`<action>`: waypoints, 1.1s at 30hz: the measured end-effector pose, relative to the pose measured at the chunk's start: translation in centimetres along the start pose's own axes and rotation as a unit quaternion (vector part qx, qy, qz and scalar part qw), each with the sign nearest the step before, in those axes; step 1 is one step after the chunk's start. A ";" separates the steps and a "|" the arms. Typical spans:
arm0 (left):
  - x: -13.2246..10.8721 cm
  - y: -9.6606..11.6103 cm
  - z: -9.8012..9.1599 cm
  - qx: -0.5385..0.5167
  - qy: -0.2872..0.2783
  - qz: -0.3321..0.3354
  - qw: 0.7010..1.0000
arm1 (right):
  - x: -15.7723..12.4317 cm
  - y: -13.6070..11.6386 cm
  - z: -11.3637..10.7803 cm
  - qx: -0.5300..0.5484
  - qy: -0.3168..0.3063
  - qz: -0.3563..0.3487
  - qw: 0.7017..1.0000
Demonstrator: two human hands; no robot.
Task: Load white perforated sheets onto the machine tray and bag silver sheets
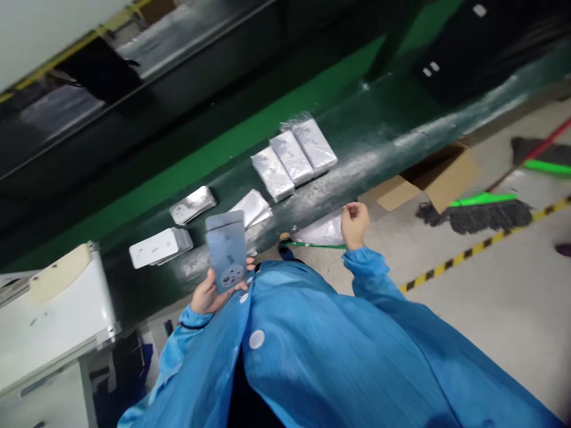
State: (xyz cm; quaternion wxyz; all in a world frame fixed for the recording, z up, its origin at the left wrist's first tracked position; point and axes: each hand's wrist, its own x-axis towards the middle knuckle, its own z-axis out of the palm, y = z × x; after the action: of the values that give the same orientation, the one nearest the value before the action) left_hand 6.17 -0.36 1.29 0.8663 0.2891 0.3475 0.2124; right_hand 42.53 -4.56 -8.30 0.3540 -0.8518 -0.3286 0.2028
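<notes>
My left hand (pixel 209 295) is closed around a flat bluish panel (pixel 226 249) with rounded corners and a cluster of round holes at its lower end. I cannot tell whether it is one panel or a stack. On the right, my right hand (pixel 355 224) has its fingers curled in, at the end of a clear plastic bag (pixel 319 230) with a green line along its lower edge, and it seems to grip that end. Nearest to the held panel, a fanned pile of white sheets or bags (pixel 253 208) lies on the dark green bench (pixel 357 142).
Three plastic-wrapped stacks (pixel 292 157) lie in a row on the bench. Two loose panel stacks, one silvery (pixel 193 205) and one white (pixel 156 248), sit further left. A cardboard box (pixel 452 178) and mop heads (pixel 486 214) are on the floor at right. A white cabinet (pixel 53 321) stands at left.
</notes>
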 end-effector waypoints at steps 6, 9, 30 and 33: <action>1.8 0.4 -1.4 0.005 -0.084 -0.007 0.996 | -4.6 -14.9 1.5 0.146 -0.148 -0.445 0.871; 1.2 0.4 -2.6 -0.010 -0.097 -0.002 0.995 | -5.4 -19.0 2.8 0.131 -0.249 -0.569 0.773; -9.5 -0.1 -11.4 -0.165 0.134 0.219 0.952 | -0.2 -30.3 23.5 -0.264 -0.303 -0.638 0.657; -11.4 -2.2 -12.3 -0.195 0.161 0.240 0.937 | 1.5 -30.4 28.7 -0.300 -0.281 -0.603 0.683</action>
State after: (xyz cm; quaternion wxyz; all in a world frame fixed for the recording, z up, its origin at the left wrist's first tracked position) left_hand -9.99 -4.08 -1.95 0.7616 0.1510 0.3537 0.5216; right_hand 14.34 26.18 -5.26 0.0161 -0.4333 -0.8987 0.0655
